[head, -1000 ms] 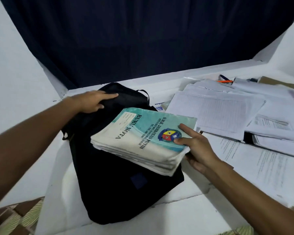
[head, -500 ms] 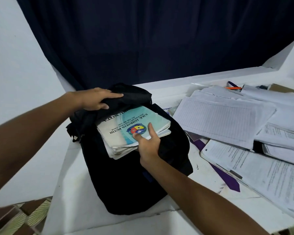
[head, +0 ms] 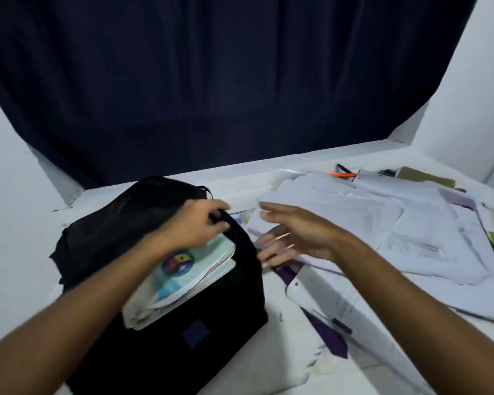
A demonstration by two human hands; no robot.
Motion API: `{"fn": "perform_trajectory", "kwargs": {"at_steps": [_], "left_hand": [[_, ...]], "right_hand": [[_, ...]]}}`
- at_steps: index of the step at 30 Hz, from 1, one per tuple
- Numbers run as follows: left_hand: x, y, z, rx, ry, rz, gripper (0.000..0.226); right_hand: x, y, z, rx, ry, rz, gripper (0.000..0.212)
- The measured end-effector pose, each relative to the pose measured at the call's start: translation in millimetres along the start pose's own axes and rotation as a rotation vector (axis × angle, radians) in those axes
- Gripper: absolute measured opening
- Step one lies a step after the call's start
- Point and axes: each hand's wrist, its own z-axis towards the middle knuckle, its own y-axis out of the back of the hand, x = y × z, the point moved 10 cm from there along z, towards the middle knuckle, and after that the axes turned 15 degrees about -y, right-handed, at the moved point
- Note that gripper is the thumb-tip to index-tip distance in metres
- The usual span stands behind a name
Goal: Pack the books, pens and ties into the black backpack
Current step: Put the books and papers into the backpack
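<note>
The black backpack (head: 143,295) lies on the white table (head: 268,372), the books (head: 180,283) sticking out of its mouth. The left hand (head: 196,228) grasps the bag's top edge over the books; the right hand (head: 294,238) hovers released, fingers spread, just right of the bag. A purple tie (head: 328,334) lies partly under loose papers (head: 368,223) on the right. An orange pen (head: 342,175) lies far right, behind the paper pile, before a dark curtain (head: 226,81)

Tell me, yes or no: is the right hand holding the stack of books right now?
No: the right hand hovers open beside the black backpack, while the books stick out of the backpack's opening.
</note>
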Motion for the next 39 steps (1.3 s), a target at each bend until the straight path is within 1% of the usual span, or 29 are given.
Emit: {"fn": "perform_trajectory", "kwargs": {"at_steps": [2,4,5,7,9,11,13,16,18,19,20,21,23,25,27,30,34,39], "left_hand": [[-46,-48,17,0.039,0.024,-0.199,0.045],[-74,-96,37,0.128,0.085,-0.285,0.057],[-80,-115,45,0.177,0.121,-0.257,0.064],[-86,-146,58,0.27,0.207,-0.104,0.076],[-85,-169,66,0.301,0.31,0.007,0.083],[-78,-190,64,0.292,0.435,-0.003,0.088],[-79,-206,64,0.238,0.545,-0.023,0.086],[-86,-222,67,0.136,0.668,0.008,0.082],[-89,-231,72,0.043,0.74,-0.02,0.081],[-88,-233,74,-0.002,0.776,-0.027,0.08],[-87,-235,74,-0.031,0.803,-0.019,0.079],[-85,-236,75,-0.046,0.826,0.003,0.079],[-82,-235,77,-0.068,0.855,0.051,0.079],[-78,-232,81,-0.093,0.873,0.083,0.079],[-72,-231,88,-0.094,0.884,0.1,0.08],[-67,-236,100,-0.034,0.877,0.132,0.084],[-65,-245,123,0.004,0.792,0.133,0.084],[-65,-252,136,0.075,0.725,0.146,0.083]], "right_hand": [[2,73,-15,-0.153,0.026,0.043,0.037],[-4,153,-27,-0.323,0.032,0.088,0.029],[-9,191,-32,-0.409,0.035,0.11,0.027],[-23,265,-45,-0.571,0.039,0.145,0.021],[-36,333,-50,-0.686,0.054,0.149,0.019],[-46,385,-46,-0.796,0.066,0.044,0.022],[-48,419,-39,-0.879,0.056,-0.16,0.027],[-39,431,-16,-0.878,0.101,-0.418,0.027],[-31,430,3,-0.894,0.123,-0.604,0.029],[-28,430,14,-0.911,0.108,-0.732,0.037],[-28,431,24,-0.946,0.053,-0.869,0.047],[-30,437,32,-0.981,-0.028,-0.948,0.054],[-35,449,35,-1.001,-0.171,-0.942,0.06],[-38,450,36,-0.998,-0.203,-0.948,0.068],[-42,446,42,-0.971,-0.196,-0.978,0.075],[-42,433,48,-0.928,-0.174,-0.978,0.082],[-42,418,60,-0.873,-0.162,-0.981,0.087],[-43,411,69,-0.861,-0.106,-1.059,0.091]]}}
